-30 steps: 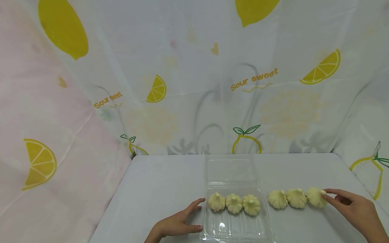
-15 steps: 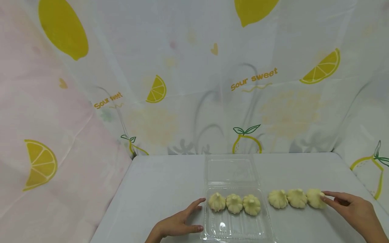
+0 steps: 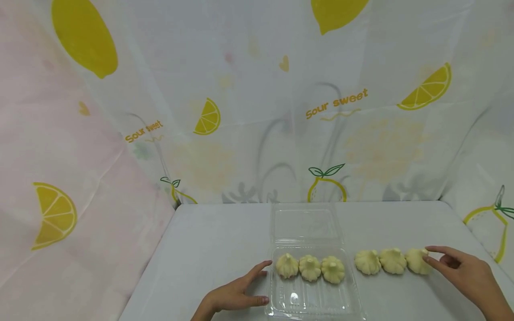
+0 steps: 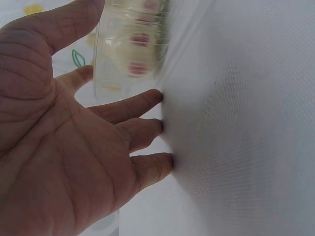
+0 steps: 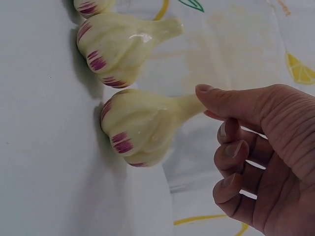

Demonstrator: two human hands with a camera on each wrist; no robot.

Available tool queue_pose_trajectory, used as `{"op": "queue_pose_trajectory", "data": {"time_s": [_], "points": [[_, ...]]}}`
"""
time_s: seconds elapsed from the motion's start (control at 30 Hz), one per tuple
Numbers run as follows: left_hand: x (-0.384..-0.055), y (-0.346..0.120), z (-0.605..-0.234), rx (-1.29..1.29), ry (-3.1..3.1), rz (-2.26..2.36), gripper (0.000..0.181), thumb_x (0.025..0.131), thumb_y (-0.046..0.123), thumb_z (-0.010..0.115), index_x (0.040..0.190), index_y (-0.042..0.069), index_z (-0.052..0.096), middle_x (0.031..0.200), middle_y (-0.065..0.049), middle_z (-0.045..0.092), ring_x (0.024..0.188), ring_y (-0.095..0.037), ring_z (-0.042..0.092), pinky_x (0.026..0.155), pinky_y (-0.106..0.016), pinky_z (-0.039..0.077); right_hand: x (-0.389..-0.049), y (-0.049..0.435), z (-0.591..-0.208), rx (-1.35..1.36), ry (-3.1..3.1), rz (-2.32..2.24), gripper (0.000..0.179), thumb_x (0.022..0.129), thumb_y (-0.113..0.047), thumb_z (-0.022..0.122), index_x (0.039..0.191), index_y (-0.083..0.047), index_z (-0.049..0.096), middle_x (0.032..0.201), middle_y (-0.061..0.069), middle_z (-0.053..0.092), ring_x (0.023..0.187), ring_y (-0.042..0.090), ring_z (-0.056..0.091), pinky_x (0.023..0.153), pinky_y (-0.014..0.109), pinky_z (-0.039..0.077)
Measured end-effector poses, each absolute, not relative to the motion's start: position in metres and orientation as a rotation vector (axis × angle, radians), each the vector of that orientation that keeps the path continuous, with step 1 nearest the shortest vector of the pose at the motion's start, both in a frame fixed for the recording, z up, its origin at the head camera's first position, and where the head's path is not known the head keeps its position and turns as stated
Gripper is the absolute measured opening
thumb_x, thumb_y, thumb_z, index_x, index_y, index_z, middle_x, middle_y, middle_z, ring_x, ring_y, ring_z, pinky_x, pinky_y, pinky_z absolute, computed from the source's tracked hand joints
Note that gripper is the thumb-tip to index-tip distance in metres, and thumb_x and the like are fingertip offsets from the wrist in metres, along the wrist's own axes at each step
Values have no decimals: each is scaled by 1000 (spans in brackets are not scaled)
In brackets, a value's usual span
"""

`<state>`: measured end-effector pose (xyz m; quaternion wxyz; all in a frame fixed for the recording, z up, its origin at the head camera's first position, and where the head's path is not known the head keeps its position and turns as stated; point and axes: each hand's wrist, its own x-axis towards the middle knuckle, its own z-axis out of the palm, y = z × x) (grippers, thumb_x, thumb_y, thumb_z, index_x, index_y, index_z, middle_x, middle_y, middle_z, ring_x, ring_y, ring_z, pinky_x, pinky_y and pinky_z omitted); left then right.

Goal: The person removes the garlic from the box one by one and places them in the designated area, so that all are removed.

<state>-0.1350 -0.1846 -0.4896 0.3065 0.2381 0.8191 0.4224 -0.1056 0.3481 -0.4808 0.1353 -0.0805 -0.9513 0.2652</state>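
My right hand (image 3: 466,272) pinches the stem of a pale garlic bulb (image 5: 140,128) between thumb and index finger, its other fingers curled inward. This bulb is the rightmost of three in a row on the table; a neighbouring garlic bulb (image 5: 118,46) shows purple streaks at its base. A clear plastic clamshell box (image 3: 313,305) lies with its lid folded back, three bulbs side by side in it, the middle garlic bulb (image 3: 309,268) among them. Along the box's left side, my left hand (image 3: 237,292) is spread, thumb and index finger at the wall and other fingertips on the table.
The white table (image 3: 209,240) carries the box and the row of bulbs. The transparent lid (image 3: 305,225) lies behind the box. A lemon-print cloth (image 3: 249,156) hangs at the table's back and sides.
Almost nothing has moved. My right thumb and index finger have shifted very slightly at the rightmost garlic bulb's stem; my left hand and the box stay put.
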Motion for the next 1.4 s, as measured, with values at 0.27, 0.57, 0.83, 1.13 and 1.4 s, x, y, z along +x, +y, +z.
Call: {"op": "queue_pose_trajectory", "data": {"time_s": [0.27, 0.57, 0.83, 1.13, 1.4], "points": [[-136, -185, -488, 637, 2168, 1110, 81, 93, 35, 69, 154, 40, 16, 150, -14, 40, 141, -40, 26, 105, -65, 26, -105, 345, -478, -202, -2698, 767, 34, 88, -24, 77, 106, 5, 71, 67, -1, 62, 53, 0, 45, 46, 25, 39], [-135, -184, -489, 629, 2164, 1112, 81, 93, 36, 70, 154, 41, 17, 151, -15, 39, 141, -42, 26, 104, -67, 26, -104, 335, -473, -217, -2700, 846, 36, 89, -24, 76, 110, 5, 69, 70, 0, 63, 54, 3, 50, 46, 26, 39], [-136, -186, -490, 622, 2166, 1117, 80, 93, 38, 69, 154, 43, 18, 150, -15, 41, 140, -42, 26, 105, -66, 26, -102, 325, -469, -169, -2645, 854, 32, 87, -21, 78, 108, 2, 71, 68, 0, 63, 52, 4, 51, 45, 25, 39], [-137, -185, -487, 640, 2161, 1107, 81, 94, 34, 69, 155, 40, 17, 150, -16, 40, 141, -42, 25, 106, -66, 24, -101, 306, -468, -62, -2586, 921, 26, 87, -18, 78, 108, -3, 73, 68, -2, 62, 55, 5, 56, 46, 22, 40], [-139, -186, -490, 655, 2159, 1100, 80, 94, 39, 68, 155, 41, 17, 150, -17, 40, 141, -41, 25, 107, -65, 24, -104, 290, -470, 117, -2440, 1021, 23, 79, -4, 83, 100, -5, 74, 66, -5, 60, 54, 5, 55, 48, 16, 38]]}}
